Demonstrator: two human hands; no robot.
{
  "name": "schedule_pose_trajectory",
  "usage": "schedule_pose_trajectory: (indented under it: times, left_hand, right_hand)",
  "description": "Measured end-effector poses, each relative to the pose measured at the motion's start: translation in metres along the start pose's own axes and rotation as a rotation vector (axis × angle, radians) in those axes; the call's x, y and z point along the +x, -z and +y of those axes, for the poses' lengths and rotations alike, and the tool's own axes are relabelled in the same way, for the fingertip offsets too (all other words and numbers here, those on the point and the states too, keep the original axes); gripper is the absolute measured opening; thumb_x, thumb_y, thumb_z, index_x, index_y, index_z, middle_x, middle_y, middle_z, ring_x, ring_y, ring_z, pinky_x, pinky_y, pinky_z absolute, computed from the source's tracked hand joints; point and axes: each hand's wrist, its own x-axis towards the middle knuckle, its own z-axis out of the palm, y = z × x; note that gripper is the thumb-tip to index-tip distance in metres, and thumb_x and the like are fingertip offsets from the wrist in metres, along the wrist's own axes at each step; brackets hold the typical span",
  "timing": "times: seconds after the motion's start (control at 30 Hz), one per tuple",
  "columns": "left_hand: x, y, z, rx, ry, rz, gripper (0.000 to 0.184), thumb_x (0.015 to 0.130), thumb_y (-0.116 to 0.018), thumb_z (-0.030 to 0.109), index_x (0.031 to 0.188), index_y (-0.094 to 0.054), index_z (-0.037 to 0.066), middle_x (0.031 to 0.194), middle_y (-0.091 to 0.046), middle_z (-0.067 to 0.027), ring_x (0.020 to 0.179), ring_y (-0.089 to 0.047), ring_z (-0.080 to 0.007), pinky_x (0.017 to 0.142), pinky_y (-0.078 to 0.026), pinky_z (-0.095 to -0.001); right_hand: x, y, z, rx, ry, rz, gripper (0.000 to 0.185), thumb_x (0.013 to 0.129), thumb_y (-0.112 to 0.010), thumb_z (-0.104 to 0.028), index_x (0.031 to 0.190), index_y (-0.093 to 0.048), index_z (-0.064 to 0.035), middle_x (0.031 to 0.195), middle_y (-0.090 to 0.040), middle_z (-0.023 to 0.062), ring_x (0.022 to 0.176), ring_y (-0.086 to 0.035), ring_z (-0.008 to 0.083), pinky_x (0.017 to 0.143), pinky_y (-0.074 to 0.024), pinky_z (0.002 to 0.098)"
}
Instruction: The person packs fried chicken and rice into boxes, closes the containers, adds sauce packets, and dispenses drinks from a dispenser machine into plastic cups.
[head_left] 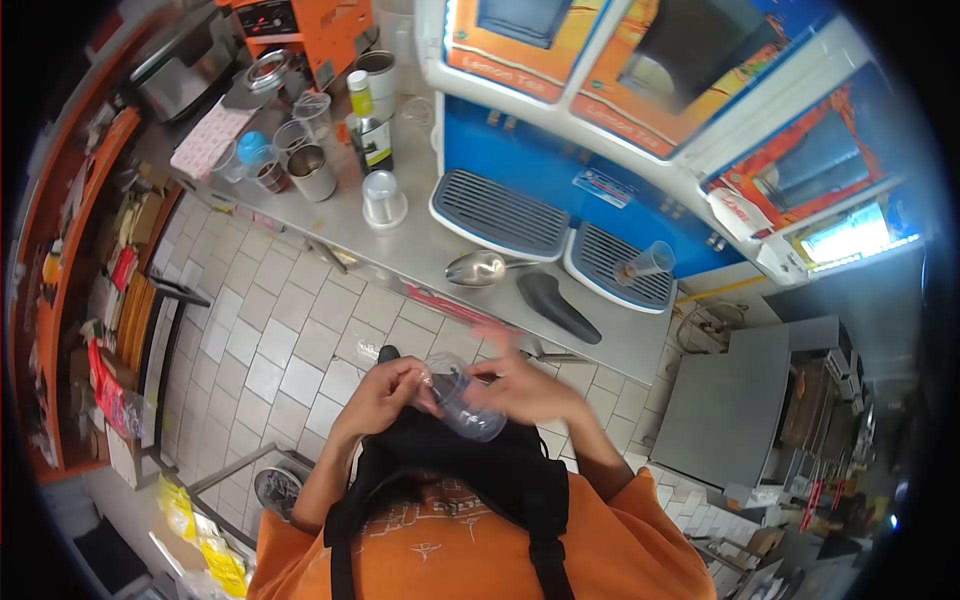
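A clear plastic cup (482, 422) is tilted in front of my chest, between my two hands. My left hand (388, 392) is closed, its thumb and fingers pinched together at the cup's rim side. From the other side, my right hand (528, 388) has curled fingers against the cup, while its upper fingers stick out and are blurred by motion. Through the clear wall, I cannot make out anything inside the cup. Below both hands is the black apron (450, 465) over my orange shirt.
The steel counter (420, 245) ahead carries a metal scoop (477, 268), a dark curved object (558, 308), stacked clear cups (383, 200), a bottle (371, 135) and metal cups (311, 172). Drink dispensers (510, 65) stand behind drip trays (500, 212). Orange shelves (60, 300) line the left.
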Motion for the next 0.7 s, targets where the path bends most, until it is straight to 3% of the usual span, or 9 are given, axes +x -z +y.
schedule_pose_trajectory:
  times: [0.03,0.07,0.17,0.2,0.27,0.3,0.4,0.53,0.7]
  left_hand:
    - [-0.003,0.001,0.002,-0.008,-0.014,-0.038,0.02,0.106,-0.035,0.007,0.105,-0.053,0.0,0.086,-0.068,-0.0107,0.084,-0.07,-0.0191,0.081,-0.054,-0.0301]
    - [-0.003,0.0,0.003,0.002,-0.012,-0.067,0.02,0.106,-0.035,0.007,0.105,-0.053,0.0,0.086,-0.068,-0.0107,0.084,-0.07,-0.0191,0.081,-0.054,-0.0301]
    - [0.001,-0.016,0.015,0.218,-0.077,-0.111,0.019,0.106,-0.038,0.008,0.103,-0.055,0.001,0.086,-0.065,-0.0075,0.083,-0.066,-0.0172,0.08,-0.051,-0.028]
    - [0.01,-0.014,0.007,0.301,-0.063,-0.144,0.018,0.105,-0.041,0.01,0.102,-0.057,0.002,0.086,-0.064,-0.0059,0.08,-0.063,-0.0154,0.078,-0.05,-0.0272]
    - [0.03,-0.011,-0.009,0.27,0.032,-0.264,0.019,0.104,-0.048,0.016,0.097,-0.061,0.004,0.084,-0.061,-0.0014,0.076,-0.055,-0.0099,0.072,-0.046,-0.024]
    - [0.039,-0.02,-0.005,0.19,0.081,-0.361,0.022,0.105,-0.049,0.021,0.098,-0.061,0.004,0.082,-0.061,-0.0002,0.073,-0.054,-0.0077,0.067,-0.045,-0.0229]
    - [0.065,-0.041,0.001,0.229,0.16,-0.568,0.031,0.104,-0.052,0.032,0.096,-0.059,0.003,0.08,-0.068,-0.0062,0.065,-0.059,-0.0117,0.061,-0.048,-0.0259]
    - [0.094,-0.068,-0.006,0.17,0.297,-0.893,0.038,0.103,-0.052,0.038,0.099,-0.055,0.0,0.08,-0.069,-0.0143,0.067,-0.067,-0.0211,0.067,-0.054,-0.03]
    - [0.116,-0.144,-0.032,0.239,0.601,-1.456,0.027,0.106,-0.046,0.026,0.103,-0.053,0.0,0.085,-0.069,-0.0169,0.081,-0.07,-0.0232,0.077,-0.055,-0.0321]
  right_hand:
    - [0.004,0.027,0.023,0.241,0.048,0.076,0.077,0.09,-0.072,-0.028,0.145,-0.024,-0.0024,0.104,-0.066,0.0258,0.086,-0.07,0.025,0.078,-0.0551,0.0359]
    - [0.013,0.056,0.052,0.074,0.098,0.343,0.073,0.088,-0.074,-0.021,0.143,-0.03,-0.0022,0.109,-0.065,0.0228,0.08,-0.07,0.0263,0.074,-0.0561,0.0343]
    - [0.032,0.11,0.147,-0.982,0.026,0.799,0.093,0.073,-0.083,-0.033,0.143,-0.033,0.0028,0.135,-0.05,0.0281,0.122,-0.052,0.0416,0.105,-0.0404,0.0503]
    - [0.047,0.118,0.177,-0.874,0.095,0.845,0.103,0.07,-0.083,-0.044,0.144,-0.032,0.0049,0.14,-0.045,0.0293,0.134,-0.037,0.0429,0.113,-0.0267,0.0533]
    - [0.064,0.116,0.201,-1.062,0.059,0.927,0.089,0.071,-0.08,-0.05,0.134,-0.048,0.0039,0.124,-0.052,0.0258,0.118,-0.049,0.0412,0.103,-0.0336,0.0552]
    - [0.06,0.111,0.194,-0.993,0.178,0.946,0.078,0.073,-0.078,-0.05,0.124,-0.054,0.0039,0.117,-0.056,0.0238,0.113,-0.053,0.0389,0.099,-0.0386,0.0524]
    - [0.041,0.079,0.165,-0.78,-0.182,0.93,0.067,0.075,-0.078,-0.047,0.115,-0.055,0.001,0.11,-0.06,0.0191,0.104,-0.06,0.0378,0.086,-0.051,0.0455]
    - [-0.033,-0.009,0.195,-0.493,-0.13,1.4,0.066,0.079,-0.075,-0.05,0.115,-0.056,0.0017,0.107,-0.061,0.0226,0.098,-0.063,0.0414,0.086,-0.0511,0.0495]
    - [-0.169,-0.158,0.242,0.212,-0.607,1.668,0.073,0.082,-0.067,-0.065,0.1,-0.065,0.0061,0.094,-0.067,0.0293,0.091,-0.066,0.0439,0.081,-0.0507,0.0478]
